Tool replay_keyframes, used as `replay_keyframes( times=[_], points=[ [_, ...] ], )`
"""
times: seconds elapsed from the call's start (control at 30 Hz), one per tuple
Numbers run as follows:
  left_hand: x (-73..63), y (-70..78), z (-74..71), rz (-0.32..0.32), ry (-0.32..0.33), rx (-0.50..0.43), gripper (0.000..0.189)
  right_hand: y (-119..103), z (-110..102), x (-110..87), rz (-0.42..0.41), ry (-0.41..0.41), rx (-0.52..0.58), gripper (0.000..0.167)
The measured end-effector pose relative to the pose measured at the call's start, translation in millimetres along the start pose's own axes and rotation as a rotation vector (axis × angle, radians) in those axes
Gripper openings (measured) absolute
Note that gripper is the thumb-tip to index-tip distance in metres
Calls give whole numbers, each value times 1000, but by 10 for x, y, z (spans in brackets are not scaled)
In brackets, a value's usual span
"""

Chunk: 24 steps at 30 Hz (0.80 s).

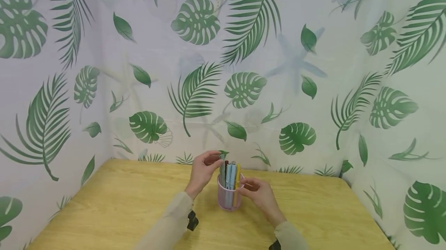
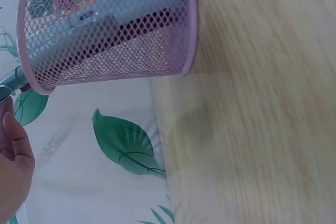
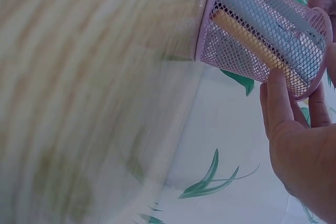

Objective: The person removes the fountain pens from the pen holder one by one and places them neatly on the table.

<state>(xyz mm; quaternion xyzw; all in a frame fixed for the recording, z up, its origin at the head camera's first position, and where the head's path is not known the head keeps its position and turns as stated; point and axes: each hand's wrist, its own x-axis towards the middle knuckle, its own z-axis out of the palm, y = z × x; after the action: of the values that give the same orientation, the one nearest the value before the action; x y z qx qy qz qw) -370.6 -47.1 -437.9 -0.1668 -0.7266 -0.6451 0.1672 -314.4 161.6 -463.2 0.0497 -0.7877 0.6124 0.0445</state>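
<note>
A pink mesh pen cup (image 1: 221, 199) stands upright on the wooden table, holding several pens. Among them are a grey-green pen (image 1: 222, 174), two light blue pens (image 1: 228, 176), a yellow pen (image 1: 238, 172) and a dark red one (image 1: 226, 162). With thumb and fingers, my left hand (image 1: 203, 172) pinches the grey-green pen near its top, its lower part still inside the cup. On the other side, my right hand (image 1: 262, 197) holds the cup by its upper edge; in the right wrist view a thumb (image 3: 278, 98) presses the mesh below the rim (image 3: 320, 77).
The pale wood table (image 1: 139, 196) extends to both sides of the cup. Behind it hangs a white cloth backdrop (image 1: 209, 134) printed with green leaves, which also runs along the left and right sides. Each wrist wears a black camera mount (image 1: 192, 221).
</note>
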Motion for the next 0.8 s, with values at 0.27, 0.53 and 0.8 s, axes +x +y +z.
replay_keyframes(
  times=[0.27, 0.53, 0.8],
  points=[
    [40, 236, 17, 26, 131, -21, 27, -32, -8, -7, -3, -4, 10, 30],
    [-53, 572, -57, 66, 189, -41, 24, 10, -9, -32, -17, 4, 29, 30],
    [-64, 630, -154, 63, 158, -77, 28, 2, -10, -34, -3, -5, 0, 30]
  ],
)
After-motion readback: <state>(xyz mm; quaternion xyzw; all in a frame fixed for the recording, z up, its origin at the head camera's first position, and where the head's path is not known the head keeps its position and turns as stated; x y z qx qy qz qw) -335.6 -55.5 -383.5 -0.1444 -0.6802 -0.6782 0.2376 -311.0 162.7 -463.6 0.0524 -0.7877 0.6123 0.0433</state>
